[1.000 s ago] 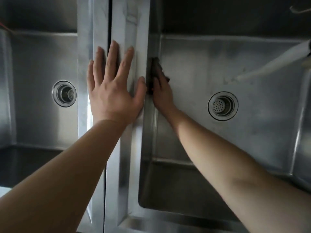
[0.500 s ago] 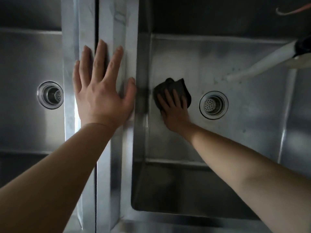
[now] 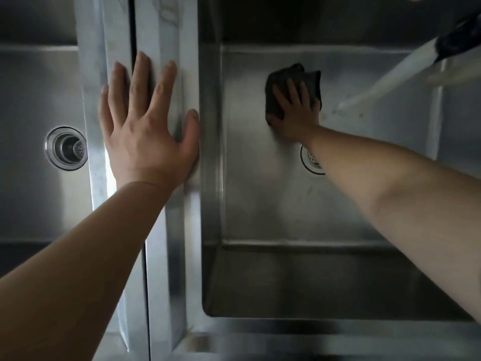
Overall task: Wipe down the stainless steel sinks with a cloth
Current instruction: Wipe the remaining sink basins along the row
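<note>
Head view: looked down over two steel basins side by side, both forearms reaching in from below.
Right hand (image 3: 294,113): fingers straight and spread, pressed flat on the cloth; no curl or pinch visible.
Cloth (image 3: 294,82): dark, crumpled, pinned under the right fingers against the floor of the right sink, far half, just this side of the back wall; most of it showing beyond the fingertips.
Direction from hand: cloth directly under and ahead of the fingers, so any stroke carried with the palm; no clear long axis to the bunched cloth.
Left hand (image 3: 145,131): fingers spread and straight, laid flat on the divider, holding nothing; judged a brace only.
Nearer hand: right, already on the cloth; left well apart from it, across the basin wall.
Right sink (image 3: 260,204): drain (image 3: 311,160) just behind the right wrist, partly hidden by the forearm; specks on the floor to the right of the cloth, near the white spout.
White spout (image 3: 390,79): slanted over the right part of the basin, tip close to the specks.
Divider (image 3: 166,35): steel strip between the basins.
Left sink (image 3: 26,100): strainer (image 3: 66,148) in full view, no cloth there.
Judged step: wiping the right basin floor; specks to the right a likely next pass.
</note>
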Demonstrator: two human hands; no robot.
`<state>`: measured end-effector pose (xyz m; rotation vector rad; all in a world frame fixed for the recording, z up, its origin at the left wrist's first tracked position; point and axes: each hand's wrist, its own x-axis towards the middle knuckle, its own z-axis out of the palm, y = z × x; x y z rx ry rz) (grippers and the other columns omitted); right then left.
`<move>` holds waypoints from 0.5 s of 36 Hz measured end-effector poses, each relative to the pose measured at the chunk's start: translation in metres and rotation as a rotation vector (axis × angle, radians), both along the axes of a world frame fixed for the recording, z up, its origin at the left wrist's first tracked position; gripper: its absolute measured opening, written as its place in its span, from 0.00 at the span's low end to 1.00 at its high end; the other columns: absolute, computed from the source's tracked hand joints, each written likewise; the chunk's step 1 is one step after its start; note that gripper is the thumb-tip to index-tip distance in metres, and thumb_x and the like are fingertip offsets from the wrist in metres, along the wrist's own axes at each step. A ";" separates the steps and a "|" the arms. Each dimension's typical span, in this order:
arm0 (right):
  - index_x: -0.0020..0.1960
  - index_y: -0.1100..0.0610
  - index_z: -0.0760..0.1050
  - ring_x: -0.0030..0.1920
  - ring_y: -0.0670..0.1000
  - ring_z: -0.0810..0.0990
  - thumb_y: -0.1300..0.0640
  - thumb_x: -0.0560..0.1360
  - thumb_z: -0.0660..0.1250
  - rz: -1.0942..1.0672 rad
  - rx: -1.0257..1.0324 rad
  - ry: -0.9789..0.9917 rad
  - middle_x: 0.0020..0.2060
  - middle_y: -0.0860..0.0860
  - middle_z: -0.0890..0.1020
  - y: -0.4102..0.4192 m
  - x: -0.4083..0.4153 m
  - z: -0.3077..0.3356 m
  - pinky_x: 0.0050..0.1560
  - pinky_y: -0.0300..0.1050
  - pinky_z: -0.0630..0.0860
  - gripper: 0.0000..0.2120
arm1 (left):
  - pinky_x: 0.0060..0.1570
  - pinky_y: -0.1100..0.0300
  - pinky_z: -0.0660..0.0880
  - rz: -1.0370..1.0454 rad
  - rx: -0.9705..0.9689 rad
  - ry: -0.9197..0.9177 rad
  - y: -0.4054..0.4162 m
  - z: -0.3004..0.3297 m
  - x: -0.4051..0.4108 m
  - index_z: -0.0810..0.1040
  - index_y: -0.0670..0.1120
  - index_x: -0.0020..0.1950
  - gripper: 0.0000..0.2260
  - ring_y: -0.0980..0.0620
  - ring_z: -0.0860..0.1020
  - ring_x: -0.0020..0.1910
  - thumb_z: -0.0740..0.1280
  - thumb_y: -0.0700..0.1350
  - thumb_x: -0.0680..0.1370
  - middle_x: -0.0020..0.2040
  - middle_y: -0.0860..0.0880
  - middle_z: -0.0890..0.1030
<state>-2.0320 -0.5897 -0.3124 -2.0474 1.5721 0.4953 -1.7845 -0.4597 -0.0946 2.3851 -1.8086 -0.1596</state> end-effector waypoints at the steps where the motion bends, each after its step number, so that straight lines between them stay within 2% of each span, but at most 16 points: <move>1: 0.79 0.38 0.41 0.80 0.59 0.38 0.34 0.78 0.52 -0.043 0.019 -0.002 0.81 0.50 0.41 -0.005 0.007 0.000 0.73 0.69 0.45 0.35 | 0.78 0.46 0.49 0.002 0.003 0.002 0.000 -0.001 0.000 0.61 0.57 0.79 0.27 0.43 0.52 0.81 0.57 0.59 0.80 0.81 0.50 0.57; 3: 0.79 0.38 0.40 0.79 0.60 0.37 0.35 0.78 0.52 -0.070 0.036 0.002 0.81 0.50 0.40 0.003 0.018 0.001 0.72 0.70 0.43 0.34 | 0.78 0.45 0.49 0.001 0.007 0.003 0.000 -0.002 0.000 0.60 0.58 0.79 0.27 0.43 0.52 0.81 0.57 0.60 0.80 0.81 0.50 0.57; 5: 0.80 0.39 0.41 0.79 0.60 0.37 0.36 0.79 0.51 -0.002 0.034 0.018 0.81 0.51 0.40 0.029 0.027 0.004 0.72 0.71 0.44 0.33 | 0.78 0.45 0.50 -0.003 0.001 0.002 0.001 -0.002 0.001 0.61 0.57 0.79 0.27 0.43 0.52 0.81 0.57 0.60 0.80 0.81 0.50 0.57; 11: 0.80 0.43 0.52 0.79 0.64 0.48 0.39 0.79 0.58 0.564 0.012 -0.115 0.81 0.54 0.52 0.160 0.031 0.014 0.72 0.71 0.48 0.32 | 0.78 0.45 0.51 -0.005 -0.014 -0.006 0.001 -0.003 0.001 0.61 0.57 0.79 0.27 0.42 0.53 0.80 0.57 0.60 0.79 0.81 0.50 0.58; 13: 0.80 0.42 0.52 0.79 0.64 0.48 0.40 0.78 0.60 0.693 0.051 -0.120 0.81 0.54 0.51 0.197 0.022 0.015 0.72 0.73 0.48 0.33 | 0.78 0.45 0.50 -0.008 -0.019 -0.003 0.001 -0.003 0.002 0.61 0.58 0.79 0.27 0.43 0.53 0.80 0.57 0.60 0.79 0.81 0.50 0.58; 16: 0.79 0.39 0.53 0.79 0.63 0.47 0.42 0.81 0.56 0.930 0.112 -0.096 0.81 0.51 0.51 0.231 0.003 0.020 0.73 0.72 0.48 0.28 | 0.78 0.46 0.49 -0.011 -0.019 0.004 0.001 -0.005 0.003 0.60 0.58 0.79 0.28 0.43 0.52 0.81 0.56 0.61 0.79 0.81 0.50 0.57; 18: 0.79 0.36 0.52 0.80 0.60 0.42 0.47 0.82 0.55 1.028 0.174 -0.089 0.81 0.47 0.46 0.246 -0.013 0.022 0.75 0.70 0.42 0.27 | 0.78 0.46 0.47 -0.019 -0.010 0.009 0.001 -0.006 0.003 0.59 0.58 0.79 0.28 0.43 0.50 0.81 0.55 0.61 0.79 0.82 0.50 0.56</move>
